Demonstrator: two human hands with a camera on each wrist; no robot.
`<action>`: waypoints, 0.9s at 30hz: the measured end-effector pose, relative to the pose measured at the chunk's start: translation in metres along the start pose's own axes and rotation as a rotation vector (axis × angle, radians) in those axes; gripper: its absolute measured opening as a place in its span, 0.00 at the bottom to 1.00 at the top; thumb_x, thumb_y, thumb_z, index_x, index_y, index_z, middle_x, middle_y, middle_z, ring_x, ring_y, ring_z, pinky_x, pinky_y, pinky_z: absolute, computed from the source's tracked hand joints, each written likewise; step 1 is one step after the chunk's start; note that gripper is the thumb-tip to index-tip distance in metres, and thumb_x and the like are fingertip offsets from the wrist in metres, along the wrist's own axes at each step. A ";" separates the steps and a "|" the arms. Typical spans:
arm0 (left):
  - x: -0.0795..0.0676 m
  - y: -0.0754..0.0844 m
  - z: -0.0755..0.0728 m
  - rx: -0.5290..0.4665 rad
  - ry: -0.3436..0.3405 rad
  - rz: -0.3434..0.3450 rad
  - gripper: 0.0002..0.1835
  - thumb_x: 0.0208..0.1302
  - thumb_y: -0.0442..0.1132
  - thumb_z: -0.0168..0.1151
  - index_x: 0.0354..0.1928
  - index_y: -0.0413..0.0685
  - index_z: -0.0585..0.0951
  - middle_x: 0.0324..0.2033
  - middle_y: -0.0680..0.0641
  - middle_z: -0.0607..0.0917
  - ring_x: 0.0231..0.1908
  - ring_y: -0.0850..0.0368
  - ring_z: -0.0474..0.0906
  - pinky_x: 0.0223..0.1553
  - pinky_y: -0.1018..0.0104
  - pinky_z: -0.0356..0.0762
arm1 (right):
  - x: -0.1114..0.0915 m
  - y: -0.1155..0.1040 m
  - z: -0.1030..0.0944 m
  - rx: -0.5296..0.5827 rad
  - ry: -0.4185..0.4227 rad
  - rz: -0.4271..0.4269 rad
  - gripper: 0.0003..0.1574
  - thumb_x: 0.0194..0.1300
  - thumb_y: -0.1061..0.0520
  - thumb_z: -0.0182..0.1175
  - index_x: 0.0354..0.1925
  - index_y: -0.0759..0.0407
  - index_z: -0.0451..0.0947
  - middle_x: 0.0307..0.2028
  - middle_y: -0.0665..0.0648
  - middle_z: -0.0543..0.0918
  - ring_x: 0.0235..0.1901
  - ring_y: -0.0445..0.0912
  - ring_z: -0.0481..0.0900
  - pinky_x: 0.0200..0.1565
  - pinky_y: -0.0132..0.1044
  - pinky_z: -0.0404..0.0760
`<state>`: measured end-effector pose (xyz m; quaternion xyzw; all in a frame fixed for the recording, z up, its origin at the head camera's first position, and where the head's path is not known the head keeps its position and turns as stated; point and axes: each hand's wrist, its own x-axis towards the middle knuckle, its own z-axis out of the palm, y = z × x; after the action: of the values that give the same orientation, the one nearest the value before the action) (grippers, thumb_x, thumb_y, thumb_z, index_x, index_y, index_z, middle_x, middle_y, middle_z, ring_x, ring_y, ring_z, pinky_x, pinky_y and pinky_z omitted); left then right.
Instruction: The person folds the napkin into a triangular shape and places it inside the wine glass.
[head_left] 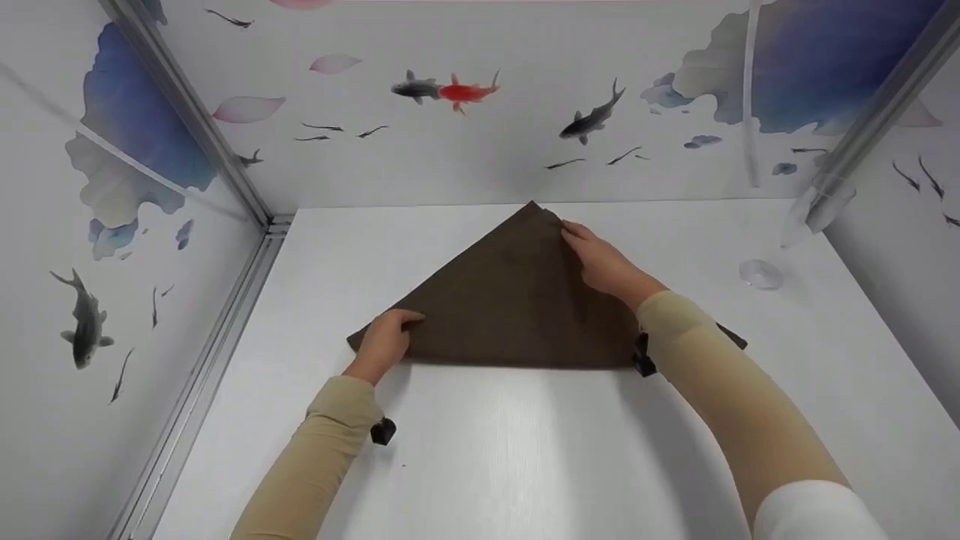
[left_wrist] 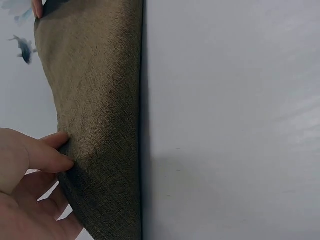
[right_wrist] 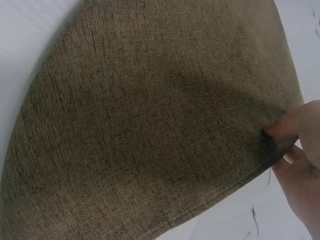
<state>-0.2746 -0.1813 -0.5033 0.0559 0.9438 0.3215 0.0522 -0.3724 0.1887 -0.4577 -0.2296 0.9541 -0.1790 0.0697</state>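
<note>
Head view: where does the brown cloth (head_left: 480,300) lie?

On the white table (head_left: 517,450), in front of the person. Its outline is triangular: the apex points toward the back wall (head_left: 495,165), and the long edge faces the person.

Specify the pose of the left hand (head_left: 385,343).

It reaches in from the lower left and holds the slanting left edge near the left corner. In the left wrist view, two digits meet at this edge and the remaining fingers sit lower, loosely bent; their exact contact cannot be told.

And the right hand (head_left: 606,264)?

It extends farther forward than the left and pinches the right edge just below the apex. In the right wrist view, the thumb presses the woven upper face while the other fingers pass behind the edge. The right forearm crosses above the right part of the cloth, whose right corner protrudes beyond the sleeve.

What is fitted around the arms?

Beige sleeves (head_left: 307,457) cover both forearms. A small black device (head_left: 383,431) shows beside each wrist.

And farther out?

A clear round dish (head_left: 760,274) rests on the table, right of the cloth. A transparent container (head_left: 831,201) stands near the far right corner. Printed fish (head_left: 469,91) decorate the wall panels.
</note>
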 end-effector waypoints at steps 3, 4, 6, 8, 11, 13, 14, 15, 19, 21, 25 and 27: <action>0.008 0.001 -0.002 0.033 0.001 0.006 0.18 0.68 0.23 0.50 0.55 0.38 0.81 0.56 0.38 0.80 0.60 0.41 0.72 0.61 0.52 0.67 | 0.012 0.004 0.003 0.019 -0.016 0.009 0.41 0.67 0.73 0.51 0.74 0.70 0.47 0.75 0.64 0.46 0.72 0.58 0.52 0.68 0.51 0.56; 0.011 0.002 -0.002 0.038 0.001 0.007 0.18 0.68 0.23 0.50 0.55 0.38 0.81 0.56 0.38 0.80 0.60 0.41 0.72 0.61 0.52 0.67 | 0.015 0.006 0.004 0.032 -0.021 0.019 0.41 0.68 0.71 0.51 0.74 0.70 0.47 0.75 0.64 0.46 0.72 0.58 0.51 0.68 0.51 0.55; 0.015 0.002 -0.002 0.045 0.000 0.005 0.18 0.68 0.23 0.50 0.55 0.38 0.81 0.56 0.38 0.79 0.60 0.41 0.72 0.62 0.52 0.67 | 0.021 0.009 0.006 0.056 -0.029 0.047 0.41 0.69 0.67 0.52 0.74 0.69 0.47 0.75 0.63 0.46 0.72 0.58 0.50 0.69 0.51 0.54; 0.018 0.002 -0.002 0.038 0.000 0.000 0.18 0.69 0.23 0.50 0.55 0.38 0.81 0.56 0.37 0.79 0.60 0.41 0.71 0.62 0.52 0.67 | 0.026 0.013 0.009 0.080 -0.033 0.074 0.41 0.71 0.65 0.51 0.74 0.69 0.46 0.75 0.63 0.45 0.72 0.58 0.49 0.69 0.52 0.53; 0.023 0.000 -0.002 0.016 0.010 -0.010 0.17 0.68 0.23 0.51 0.54 0.38 0.82 0.55 0.37 0.80 0.60 0.41 0.72 0.62 0.52 0.67 | 0.033 0.019 0.013 0.098 -0.020 0.093 0.40 0.72 0.63 0.51 0.74 0.69 0.46 0.75 0.63 0.46 0.72 0.58 0.49 0.69 0.52 0.54; 0.025 -0.002 -0.001 -0.001 0.021 -0.023 0.17 0.67 0.22 0.52 0.53 0.38 0.82 0.54 0.37 0.80 0.60 0.41 0.72 0.61 0.52 0.68 | 0.039 0.023 0.016 0.106 -0.011 0.089 0.40 0.72 0.62 0.51 0.74 0.69 0.47 0.75 0.65 0.47 0.72 0.59 0.50 0.69 0.52 0.54; 0.027 -0.002 -0.001 -0.005 0.027 -0.025 0.16 0.67 0.22 0.52 0.52 0.38 0.83 0.54 0.38 0.81 0.59 0.42 0.73 0.61 0.52 0.68 | 0.041 0.024 0.017 0.106 -0.006 0.085 0.40 0.72 0.61 0.51 0.74 0.70 0.47 0.74 0.65 0.47 0.72 0.59 0.50 0.69 0.53 0.54; 0.028 -0.003 -0.001 -0.008 0.032 -0.026 0.16 0.66 0.22 0.53 0.51 0.38 0.83 0.53 0.38 0.81 0.59 0.42 0.73 0.60 0.52 0.68 | 0.043 0.026 0.019 0.100 0.001 0.082 0.39 0.72 0.60 0.51 0.74 0.70 0.48 0.74 0.65 0.49 0.71 0.59 0.51 0.68 0.53 0.55; 0.034 -0.004 -0.001 -0.011 0.040 -0.012 0.15 0.65 0.22 0.55 0.49 0.37 0.84 0.51 0.37 0.82 0.57 0.41 0.75 0.59 0.52 0.70 | 0.050 0.032 0.023 0.073 0.028 0.079 0.38 0.72 0.59 0.52 0.72 0.71 0.52 0.71 0.68 0.54 0.68 0.61 0.58 0.66 0.53 0.60; 0.037 -0.004 -0.002 -0.008 0.041 -0.005 0.15 0.64 0.22 0.55 0.49 0.37 0.84 0.50 0.37 0.83 0.56 0.41 0.76 0.59 0.52 0.70 | 0.053 0.034 0.023 0.066 0.044 0.081 0.37 0.72 0.59 0.53 0.72 0.72 0.54 0.69 0.68 0.56 0.66 0.61 0.61 0.64 0.54 0.62; 0.045 -0.003 -0.004 0.008 0.046 -0.014 0.16 0.64 0.21 0.54 0.49 0.37 0.84 0.50 0.38 0.83 0.56 0.41 0.76 0.59 0.52 0.70 | 0.061 0.036 0.023 0.092 0.059 0.092 0.37 0.72 0.57 0.53 0.72 0.71 0.54 0.69 0.67 0.57 0.66 0.61 0.61 0.64 0.54 0.62; 0.048 -0.004 -0.005 0.023 0.051 -0.017 0.16 0.63 0.21 0.54 0.49 0.37 0.85 0.50 0.38 0.83 0.55 0.41 0.76 0.58 0.52 0.70 | 0.066 0.036 0.024 0.113 0.056 0.107 0.38 0.72 0.56 0.53 0.72 0.70 0.53 0.70 0.66 0.56 0.67 0.60 0.60 0.65 0.54 0.61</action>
<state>-0.3226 -0.1806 -0.5048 0.0404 0.9489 0.3115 0.0304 -0.4402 0.1810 -0.4963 -0.1688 0.9550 -0.2349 0.0655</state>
